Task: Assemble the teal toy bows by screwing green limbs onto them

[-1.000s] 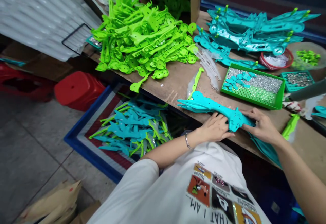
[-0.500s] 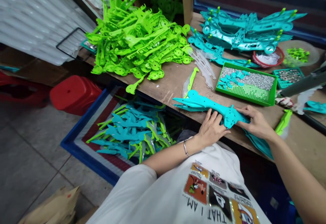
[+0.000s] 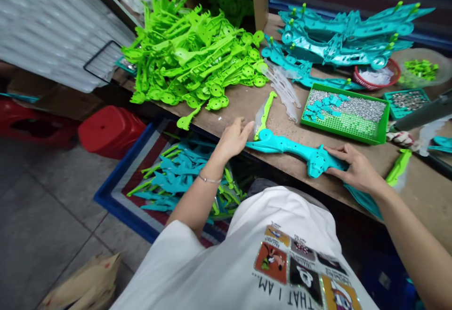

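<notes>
A long turquoise plastic shell (image 3: 295, 149) lies along the front edge of the wooden bench. My right hand (image 3: 351, 166) grips its right end between thumb and fingers. Off the shell's left tip is my left hand (image 3: 233, 139), thumb apart from the fingers, holding nothing I can see. Beside that thumb, a lime-green arm with a clear blade-like piece (image 3: 263, 116) touches or nearly touches the shell. A second green and clear arm (image 3: 398, 168) rests right of my right hand. Below my right wrist, more turquoise plastic (image 3: 363, 199) hangs over the bench edge.
A heap of lime-green parts (image 3: 201, 56) covers the bench's left side. Turquoise shells (image 3: 339, 42) are stacked behind. A green tray (image 3: 344, 133) holds small metal pieces. Below the bench, a blue-rimmed crate (image 3: 116, 218) contains assembled parts; a red stool (image 3: 109, 131) stands beside it.
My left hand has left the middle of the shell and moved left past its tip. My right hand keeps its grip. The shell's left end now lies lower, closer to the bench.
</notes>
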`<state>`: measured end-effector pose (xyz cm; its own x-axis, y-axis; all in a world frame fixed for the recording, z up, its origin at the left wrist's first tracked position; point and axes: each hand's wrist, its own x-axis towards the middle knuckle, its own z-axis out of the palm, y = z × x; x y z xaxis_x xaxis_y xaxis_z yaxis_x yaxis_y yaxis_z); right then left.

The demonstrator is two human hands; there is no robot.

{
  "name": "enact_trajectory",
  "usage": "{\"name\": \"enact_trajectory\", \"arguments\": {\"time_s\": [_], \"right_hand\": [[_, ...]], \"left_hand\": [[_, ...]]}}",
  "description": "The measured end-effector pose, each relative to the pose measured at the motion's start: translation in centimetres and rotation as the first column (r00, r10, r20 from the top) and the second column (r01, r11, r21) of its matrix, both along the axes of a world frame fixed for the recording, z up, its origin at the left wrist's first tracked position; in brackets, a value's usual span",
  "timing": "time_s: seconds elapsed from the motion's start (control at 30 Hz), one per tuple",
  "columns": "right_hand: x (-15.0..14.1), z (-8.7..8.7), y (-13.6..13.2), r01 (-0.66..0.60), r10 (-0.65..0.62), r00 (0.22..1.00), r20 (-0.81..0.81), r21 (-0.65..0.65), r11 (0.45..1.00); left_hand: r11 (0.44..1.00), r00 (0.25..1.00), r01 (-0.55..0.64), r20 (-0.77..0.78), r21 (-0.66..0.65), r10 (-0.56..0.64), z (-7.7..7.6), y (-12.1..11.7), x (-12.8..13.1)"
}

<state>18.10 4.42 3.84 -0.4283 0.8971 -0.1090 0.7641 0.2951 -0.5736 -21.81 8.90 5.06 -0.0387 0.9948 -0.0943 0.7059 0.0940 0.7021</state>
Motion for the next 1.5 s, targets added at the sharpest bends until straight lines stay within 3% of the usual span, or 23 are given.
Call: {"name": "enact_trajectory", "arguments": {"time_s": [0.07, 0.17, 0.23, 0.33, 0.4, 0.43, 0.5, 0.53, 0.57, 0.6, 0.67, 0.7, 0.77, 0.8, 0.83, 0.9, 1.0, 1.07, 1.23, 1.3, 1.37, 1.5], "right_hand": [[0.0, -0.2, 0.0, -0.006, 0.006, 1.0, 0.008, 0.004, 1.0], [0.0, -0.4, 0.2, -0.008, 0.008, 1.0, 0.012, 0.015, 1.0], [-0.1, -0.2, 0.2, -0.016, 0.016, 1.0, 0.016, 0.019, 1.0], [-0.5, 1.5, -0.3, 0.013, -0.016, 1.0, 0.027, 0.092, 0.996], [-1.1, 3.3, -1.5, 0.118, -0.116, 0.993, -0.025, 0.148, 0.982], [-1.6, 4.1, -2.5, 0.197, -0.187, 0.979, -0.083, 0.133, 0.971], [-2.9, 5.0, -4.8, 0.334, -0.341, 0.911, -0.23, -0.071, 0.94], [-3.7, 5.0, -6.0, 0.346, -0.415, 0.86, -0.296, -0.26, 0.902], [-4.6, 4.7, -7.2, 0.31, -0.496, 0.794, -0.352, -0.466, 0.828], [-5.6, 4.1, -8.3, 0.236, -0.586, 0.711, -0.389, -0.654, 0.719], [-7.8, 2.4, -9.9, 0.142, -0.807, 0.429, -0.405, -0.853, 0.503], [-8.8, 1.5, -10.3, 0.138, -0.883, 0.243, -0.402, -0.886, 0.442], [-10.7, 0.3, -10.5, 0.137, -0.91, -0.088, -0.405, -0.91, 0.392], [-11.4, -0.1, -10.2, 0.134, -0.889, -0.205, -0.41, -0.911, 0.39], [-12.1, -0.4, -9.9, 0.124, -0.865, -0.286, -0.413, -0.911, 0.394], [-13.0, -0.6, -9.1, 0.105, -0.833, -0.373, -0.409, -0.91, 0.4], [-13.8, -0.9, -8.1, 0.098, -0.82, -0.408, -0.402, -0.912, 0.398], [-14.1, -1.2, -7.7, 0.109, -0.815, -0.412, -0.408, -0.91, 0.401], [-14.0, -1.7, -7.5, 0.116, -0.801, -0.428, -0.418, -0.905, 0.41], [-13.9, -1.7, -7.4, 0.123, -0.793, -0.439, -0.422, -0.903, 0.413], [-13.9, -1.6, -7.3, 0.133, -0.787, -0.441, -0.432, -0.898, 0.419], [-14.1, -1.5, -6.7, 0.186, -0.76, -0.43, -0.486, -0.872, 0.452]], "left_hand": [[0.98, 0.982, 0.079, 0.184, -0.183, -0.045, -0.7, 2.6, -0.1], [0.966, 0.971, 0.151, 0.217, -0.211, -0.105, -1.2, 4.6, 0.0], [0.977, 0.984, 0.18, 0.043, -0.119, -0.176, -0.4, 4.7, 0.6], [0.955, 0.953, 0.257, -0.207, 0.151, -0.223, 1.9, 4.0, 3.3], [0.884, 0.905, 0.422, -0.156, 0.2, -0.396, 3.1, 3.6, 6.6], [0.819, 0.838, 0.546, -0.123, 0.177, -0.532, 3.4, 3.5, 8.6], [0.678, 0.681, 0.732, -0.076, 0.066, -0.728, 3.4, 3.6, 12.5], [0.615, 0.613, 0.789, -0.069, -0.01, -0.787, 3.1, 3.8, 14.2], [0.556, 0.552, 0.826, -0.064, -0.089, -0.831, 2.6, 4.1, 15.6], [0.503, 0.502, 0.849, -0.053, -0.162, -0.863, 2.1, 4.4, 16.6], [0.418, 0.432, 0.871, -0.004, -0.259, -0.902, 1.1, 5.0, 17.7], [0.392, 0.416, 0.876, 0.031, -0.282, -0.909, 0.7, 5.3, 17.8], [0.373, 0.412, 0.881, 0.084, -0.29, -0.907, 0.2, 5.8, 17.7], [0.371, 0.412, 0.884, 0.099, -0.286, -0.906, 0.1, 6.0, 17.6], [0.362, 0.406, 0.888, 0.11, -0.283, -0.907, 0.0, 6.1, 17.6], [0.312, 0.365, 0.905, 0.151, -0.29, -0.919, 0.0, 6.3, 17.5], [0.212, 0.287, 0.936, 0.257, -0.282, -0.923, 0.1, 6.5, 17.6], [0.193, 0.266, 0.947, 0.293, -0.256, -0.919, 0.2, 6.6, 17.6], [0.159, 0.188, 0.949, 0.086, -0.272, -0.978, 1.5, 6.7, 19.3], [0.19, 0.187, 0.953, -0.036, -0.234, -0.982, 2.3, 5.9, 21.6], [0.255, 0.239, 0.95, -0.102, -0.183, -0.966, 2.7, 4.2, 24.7], [0.309, 0.285, 0.886, -0.119, -0.345, -0.951, 1.8, 0.0, 30.2]]}}
